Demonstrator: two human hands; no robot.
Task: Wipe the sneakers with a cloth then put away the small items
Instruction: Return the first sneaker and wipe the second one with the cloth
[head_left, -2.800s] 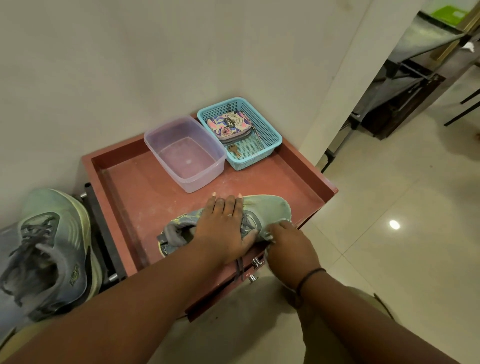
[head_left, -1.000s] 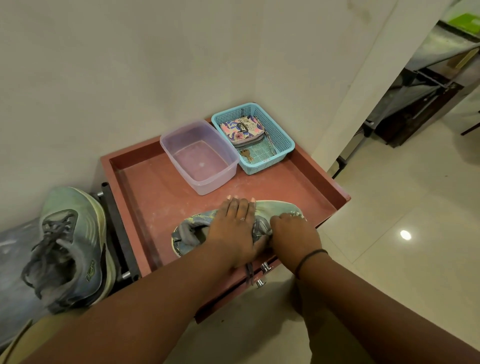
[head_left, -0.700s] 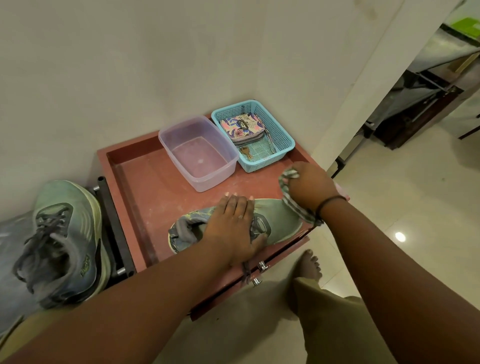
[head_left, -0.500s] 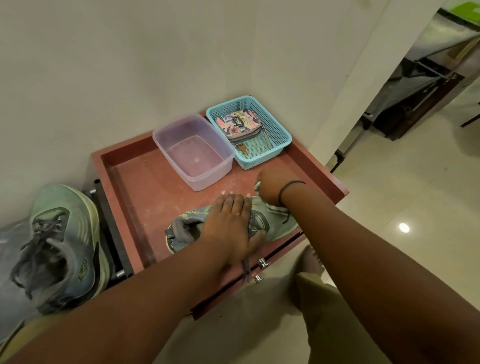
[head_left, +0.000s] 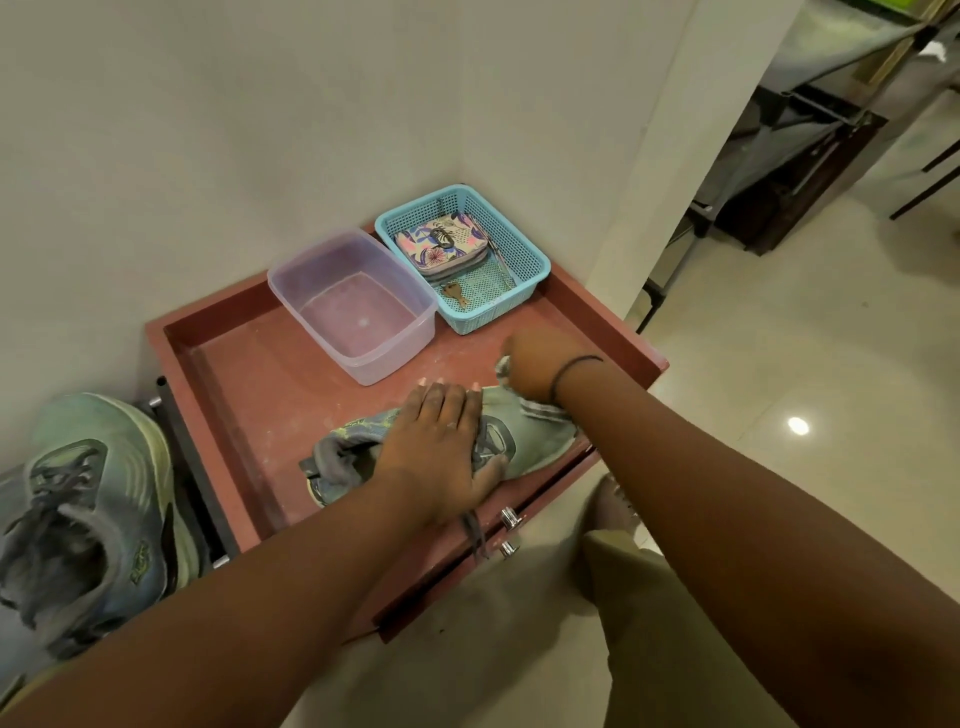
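Sneaker (head_left: 524, 441) on red tray-top (head_left: 249, 384) against wall; left hand (head_left: 441, 447) flat on it, right grip (head_left: 535, 364) bunching cloth (head_left: 535, 408).

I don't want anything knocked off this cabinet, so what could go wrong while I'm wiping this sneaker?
The sneaker lies at the front edge of the red tray top, its lace hanging over; a hard wipe might push it off, though the left hand presses it down. The right hand grips the cloth close to the blue basket and clear tub; a long stroke could bump them.
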